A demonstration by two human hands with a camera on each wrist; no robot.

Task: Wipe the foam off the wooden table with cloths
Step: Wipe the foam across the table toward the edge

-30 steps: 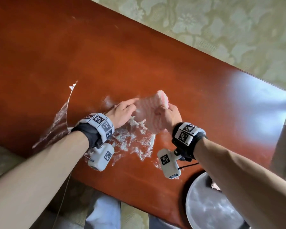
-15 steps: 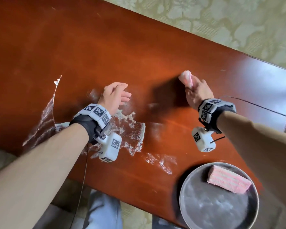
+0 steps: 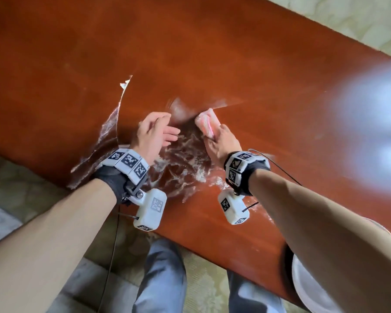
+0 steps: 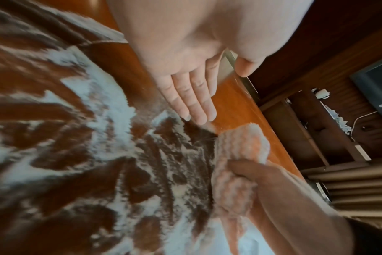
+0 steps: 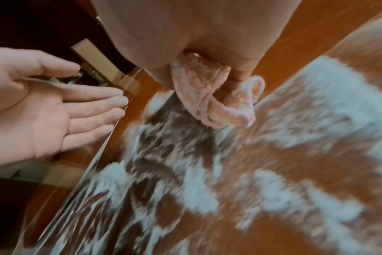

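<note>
White foam (image 3: 185, 163) is smeared in streaks over the reddish wooden table (image 3: 235, 64), between my two wrists; it fills the left wrist view as foam (image 4: 103, 107) and the right wrist view as foam (image 5: 316, 107). My right hand (image 3: 219, 141) grips a bunched pink cloth (image 3: 207, 123) at the far edge of the foam patch; the same cloth (image 4: 238, 155) (image 5: 209, 96) shows in both wrist views. My left hand (image 3: 158, 132) hovers just left of the cloth, fingers straight and together, holding nothing; its palm (image 5: 39, 110) faces the cloth.
A thin curved foam trail (image 3: 113, 123) runs left toward the table's near edge. A round metal basin (image 3: 307, 288) sits at the lower right, mostly hidden by my right forearm. My legs (image 3: 163, 279) are below the near edge. Patterned floor lies beyond the table.
My right hand swung out to the right with the cloth and has come back left to the foam patch beside my left hand. The left hand let go of the cloth and stays open.
</note>
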